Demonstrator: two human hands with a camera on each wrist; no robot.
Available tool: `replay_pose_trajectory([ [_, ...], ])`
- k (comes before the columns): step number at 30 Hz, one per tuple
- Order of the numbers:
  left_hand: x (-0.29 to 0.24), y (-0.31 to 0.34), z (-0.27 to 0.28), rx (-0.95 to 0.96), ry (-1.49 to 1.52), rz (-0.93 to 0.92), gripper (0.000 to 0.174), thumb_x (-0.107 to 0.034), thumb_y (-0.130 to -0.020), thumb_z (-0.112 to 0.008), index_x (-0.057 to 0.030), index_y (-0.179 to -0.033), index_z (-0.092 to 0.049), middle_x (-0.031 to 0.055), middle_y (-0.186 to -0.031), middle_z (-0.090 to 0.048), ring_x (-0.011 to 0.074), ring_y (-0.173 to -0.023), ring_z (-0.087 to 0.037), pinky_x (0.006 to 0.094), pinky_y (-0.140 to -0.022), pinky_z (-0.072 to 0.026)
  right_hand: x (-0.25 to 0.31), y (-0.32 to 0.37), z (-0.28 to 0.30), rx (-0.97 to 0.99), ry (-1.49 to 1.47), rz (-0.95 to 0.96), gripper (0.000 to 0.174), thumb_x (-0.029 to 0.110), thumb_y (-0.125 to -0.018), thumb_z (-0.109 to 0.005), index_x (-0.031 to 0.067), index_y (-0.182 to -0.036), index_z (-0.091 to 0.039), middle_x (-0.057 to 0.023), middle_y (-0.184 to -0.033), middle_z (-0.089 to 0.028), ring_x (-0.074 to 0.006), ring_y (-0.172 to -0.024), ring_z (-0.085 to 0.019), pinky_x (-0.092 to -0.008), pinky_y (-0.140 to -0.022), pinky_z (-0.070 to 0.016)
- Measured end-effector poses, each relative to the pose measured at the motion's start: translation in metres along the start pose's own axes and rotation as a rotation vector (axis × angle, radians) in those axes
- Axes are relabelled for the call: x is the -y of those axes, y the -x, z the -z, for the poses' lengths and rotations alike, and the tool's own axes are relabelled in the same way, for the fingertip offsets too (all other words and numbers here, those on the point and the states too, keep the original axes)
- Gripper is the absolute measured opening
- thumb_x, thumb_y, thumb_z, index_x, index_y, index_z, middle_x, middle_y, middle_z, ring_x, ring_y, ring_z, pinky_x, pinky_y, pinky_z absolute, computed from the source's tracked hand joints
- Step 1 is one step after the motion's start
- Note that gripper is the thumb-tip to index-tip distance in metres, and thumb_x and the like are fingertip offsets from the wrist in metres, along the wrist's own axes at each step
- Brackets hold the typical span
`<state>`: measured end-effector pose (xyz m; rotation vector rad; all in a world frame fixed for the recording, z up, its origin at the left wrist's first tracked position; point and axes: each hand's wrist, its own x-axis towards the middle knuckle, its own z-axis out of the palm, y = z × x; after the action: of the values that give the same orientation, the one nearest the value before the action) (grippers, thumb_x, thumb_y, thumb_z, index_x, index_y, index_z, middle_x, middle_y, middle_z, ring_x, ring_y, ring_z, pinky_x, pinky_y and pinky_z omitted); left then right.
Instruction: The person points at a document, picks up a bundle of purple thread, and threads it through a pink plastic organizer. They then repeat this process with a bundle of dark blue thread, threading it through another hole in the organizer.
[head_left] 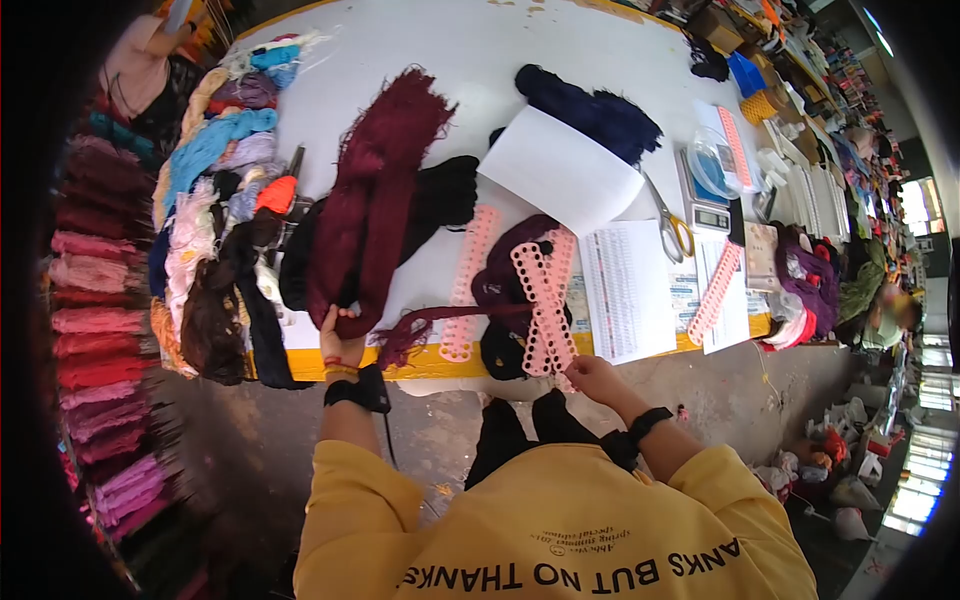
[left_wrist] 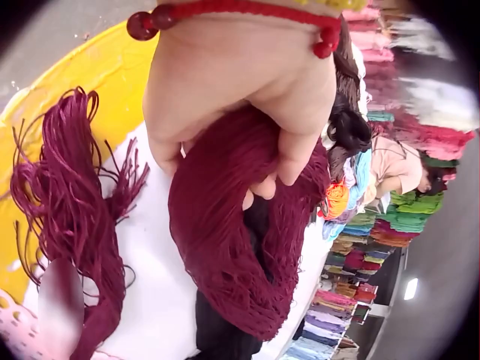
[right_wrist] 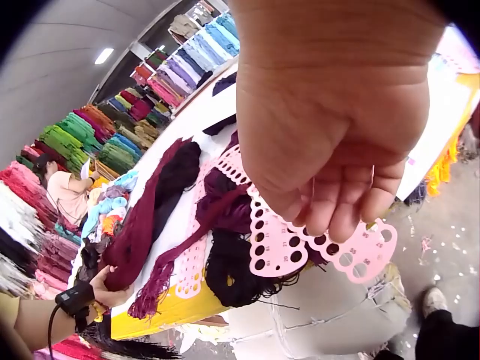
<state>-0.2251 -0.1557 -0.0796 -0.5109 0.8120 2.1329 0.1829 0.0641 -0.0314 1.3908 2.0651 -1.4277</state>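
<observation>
My left hand (head_left: 343,345) grips the looped near end of a long maroon thread skein (left_wrist: 217,202), its fingers curled round the strands. The rest of the skein lies across a black skein (head_left: 447,195). At the table's front edge my right hand (head_left: 597,382) has curled fingers at the lower end of a pink perforated thread card (right_wrist: 360,251), pinching its edge. Another pink perforated card (right_wrist: 274,244) crosses it. Beneath the cards are a dark purple skein (head_left: 492,280) and black thread (right_wrist: 229,270). A thinner maroon bundle (head_left: 412,330) with a frayed end runs under them.
A third pink card (head_left: 468,290) lies left of the crossed pair. White paper (head_left: 560,170) partly covers a navy skein (head_left: 600,115). Rightward are a printed chart (head_left: 630,290), scissors (head_left: 672,225) and a scale (head_left: 710,215). Coloured skeins (head_left: 215,150) line the left edge; another person (head_left: 135,70) stands beyond.
</observation>
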Motion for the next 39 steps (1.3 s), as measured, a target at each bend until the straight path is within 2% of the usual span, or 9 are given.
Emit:
replay_pose_trajectory([
  [4,0.002,0.016,-0.001,-0.145,-0.209,0.021,0.006,-0.021,-0.082,-0.060,-0.0147,-0.085,-0.061,-0.0006,-0.083,-0.064,0.0139,-0.089,-0.056,0.0336,-0.093,-0.0346,0.006,0.004,0.013,-0.039,0.111,-0.022,0.028,0.031,-0.077,-0.055,0.0047,-0.080,-0.062,-0.0129,-0.072,-0.062,-0.0272,-0.069,-0.060,-0.0359,-0.064,-0.0470],
  [8,0.008,0.019,0.012,-0.240,-0.325,-0.007,0.035,-0.032,-0.080,-0.063,-0.0130,-0.109,-0.056,0.0032,-0.110,-0.057,0.0182,-0.104,-0.050,0.0337,-0.096,-0.0283,-0.006,-0.005,0.028,-0.058,0.097,-0.003,0.026,0.028,-0.080,-0.056,0.0027,-0.083,-0.062,-0.0093,-0.066,-0.062,-0.0187,-0.063,-0.061,-0.0313,-0.060,-0.0473],
  [12,0.009,0.045,-0.006,-0.508,-0.509,-0.135,0.047,-0.033,-0.079,-0.063,-0.0102,-0.118,-0.050,0.0056,-0.120,-0.051,0.0213,-0.105,-0.050,0.0332,-0.093,-0.0334,-0.036,-0.024,0.046,-0.087,0.113,-0.054,0.024,0.026,-0.079,-0.053,0.0039,-0.083,-0.062,-0.0172,-0.080,-0.063,-0.0346,-0.078,-0.060,-0.0390,-0.071,-0.0476],
  [16,0.034,0.073,-0.032,-0.802,-0.753,-0.398,0.033,-0.020,-0.081,-0.059,-0.0063,-0.111,-0.055,0.0086,-0.107,-0.057,0.0174,-0.091,-0.056,0.0277,-0.075,-0.0444,-0.075,-0.044,0.071,-0.139,0.126,-0.031,0.023,0.024,-0.079,-0.058,0.0018,-0.085,-0.061,-0.0078,-0.066,-0.062,-0.0166,-0.061,-0.060,-0.0290,-0.059,-0.0475],
  [19,0.070,0.088,-0.039,-0.508,-0.949,-0.334,0.022,-0.014,-0.082,-0.057,-0.0037,-0.101,-0.059,0.0075,-0.090,-0.060,0.0131,-0.074,-0.059,0.0224,-0.061,-0.0460,-0.077,-0.050,0.099,-0.150,0.073,-0.047,0.023,0.026,-0.078,-0.054,0.0052,-0.085,-0.062,-0.0156,-0.082,-0.063,-0.0312,-0.078,-0.061,-0.0369,-0.070,-0.0476],
  [23,0.177,0.098,-0.062,0.009,-1.307,-0.094,0.021,-0.016,-0.081,-0.061,-0.0037,-0.097,-0.060,0.0030,-0.080,-0.061,0.0089,-0.067,-0.057,0.0200,-0.058,-0.0448,-0.066,-0.059,0.139,-0.163,0.185,0.062,0.022,0.022,-0.080,-0.052,0.0088,-0.096,-0.059,-0.0137,-0.083,-0.063,-0.0304,-0.080,-0.061,-0.0379,-0.072,-0.0478],
  [25,0.221,0.099,-0.086,0.048,-1.254,0.008,0.017,-0.011,-0.080,-0.060,-0.0015,-0.095,-0.060,0.0057,-0.080,-0.061,0.0115,-0.068,-0.059,0.0242,-0.061,-0.0484,-0.060,-0.064,0.153,-0.132,0.230,0.078,0.024,0.019,-0.081,-0.050,0.0113,-0.103,-0.055,-0.0127,-0.083,-0.064,-0.0305,-0.081,-0.061,-0.0393,-0.071,-0.0478],
  [30,0.286,0.072,-0.094,-0.025,-1.388,-0.193,0.020,-0.011,-0.075,-0.065,0.0004,-0.090,-0.060,0.0064,-0.077,-0.062,0.0128,-0.071,-0.058,0.0249,-0.066,-0.0472,-0.062,-0.080,0.167,-0.114,0.262,0.184,0.032,0.016,-0.080,-0.050,0.0124,-0.112,-0.049,-0.0139,-0.084,-0.064,-0.0312,-0.081,-0.061,-0.0409,-0.072,-0.0477],
  [39,0.304,0.057,-0.091,-0.234,-1.466,-0.311,0.023,-0.015,-0.071,-0.068,0.0006,-0.086,-0.059,0.0022,-0.064,-0.055,0.0101,-0.058,-0.050,0.0237,-0.056,-0.0420,-0.066,-0.091,0.170,-0.051,0.230,0.276,0.044,0.012,-0.079,-0.048,0.0112,-0.123,-0.040,-0.0191,-0.089,-0.061,-0.0344,-0.082,-0.059,-0.0420,-0.076,-0.0468],
])
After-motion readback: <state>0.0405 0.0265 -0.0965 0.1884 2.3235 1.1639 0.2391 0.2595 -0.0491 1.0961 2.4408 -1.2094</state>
